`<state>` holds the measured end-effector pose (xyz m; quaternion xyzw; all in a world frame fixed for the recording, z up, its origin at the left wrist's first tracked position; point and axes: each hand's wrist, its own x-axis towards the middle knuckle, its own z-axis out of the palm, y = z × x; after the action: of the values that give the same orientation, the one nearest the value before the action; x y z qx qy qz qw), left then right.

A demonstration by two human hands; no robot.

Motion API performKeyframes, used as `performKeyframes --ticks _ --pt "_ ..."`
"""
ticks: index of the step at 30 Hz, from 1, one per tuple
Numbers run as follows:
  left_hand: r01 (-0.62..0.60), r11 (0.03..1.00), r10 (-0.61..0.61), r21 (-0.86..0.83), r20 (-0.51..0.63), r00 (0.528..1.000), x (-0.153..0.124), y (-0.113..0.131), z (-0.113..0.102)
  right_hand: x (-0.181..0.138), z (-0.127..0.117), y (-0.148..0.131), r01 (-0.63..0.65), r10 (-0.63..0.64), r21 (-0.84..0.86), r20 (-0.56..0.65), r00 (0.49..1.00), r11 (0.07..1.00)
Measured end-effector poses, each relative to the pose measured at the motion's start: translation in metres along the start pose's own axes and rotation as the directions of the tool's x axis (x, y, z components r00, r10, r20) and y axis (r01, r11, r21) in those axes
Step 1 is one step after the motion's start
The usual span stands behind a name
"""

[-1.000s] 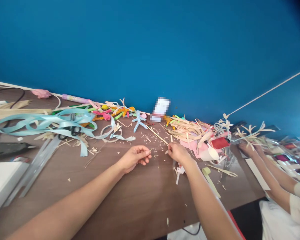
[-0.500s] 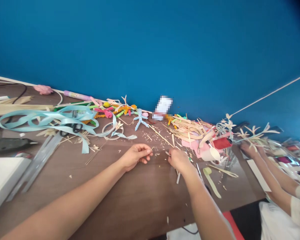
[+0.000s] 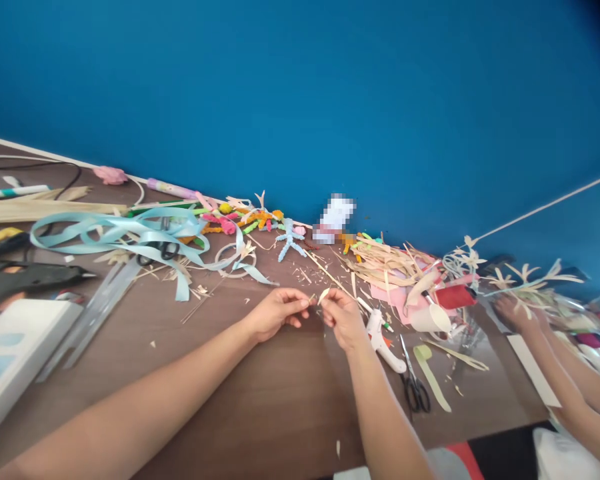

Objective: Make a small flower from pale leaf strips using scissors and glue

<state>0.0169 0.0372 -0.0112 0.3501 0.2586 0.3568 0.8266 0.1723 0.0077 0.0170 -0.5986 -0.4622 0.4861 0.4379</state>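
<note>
My left hand [image 3: 281, 312] is closed in a pinch over the middle of the table, on a thin straw-coloured piece [image 3: 313, 299] whose tip shows past the fingertips. Just to its right, my right hand [image 3: 341, 317] pinches a small pale petal-like strip [image 3: 323, 295] between thumb and forefinger. The fingertips of both hands are close together, with a narrow gap between them. Right of my right wrist lie a white glue gun [image 3: 383, 340], scissors with black handles [image 3: 416, 390] and a pale green ribbon [image 3: 433, 379].
Light blue ribbon [image 3: 115, 233] lies in loops at left, near a black glue gun [image 3: 35, 280] and a white box [image 3: 25, 353]. Fuzzy coloured figures [image 3: 290, 240] line the blue wall. Dry straw strips [image 3: 385, 267] are heaped at right. Another person's hands [image 3: 517, 313] work farther right.
My right hand has moved left to my left hand, and the pale strip in its pinch shows more. The white glue gun and scissors have come out from behind my right arm.
</note>
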Motion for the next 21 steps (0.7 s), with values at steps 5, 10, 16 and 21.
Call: performKeyframes --ticks 5,10,16,21 --pt "-0.013 0.998 0.014 -0.064 0.02 1.0 0.001 0.0 -0.003 0.006 0.022 0.002 -0.029 0.005 0.29 0.081 0.997 0.957" --pt "-0.063 0.996 0.062 -0.059 -0.02 0.998 0.002 0.002 -0.003 0.009 0.024 0.004 -0.023 -0.019 0.32 0.127 0.992 0.947" --pt "-0.109 0.992 0.113 0.071 -0.064 0.991 0.003 0.0 -0.001 0.009 0.028 0.007 0.103 -0.096 0.195 -0.045 0.994 0.975" --pt "-0.1 0.988 0.112 0.121 -0.097 0.989 0.003 -0.001 0.001 0.007 0.028 0.009 0.125 -0.114 0.102 -0.107 0.988 0.987"
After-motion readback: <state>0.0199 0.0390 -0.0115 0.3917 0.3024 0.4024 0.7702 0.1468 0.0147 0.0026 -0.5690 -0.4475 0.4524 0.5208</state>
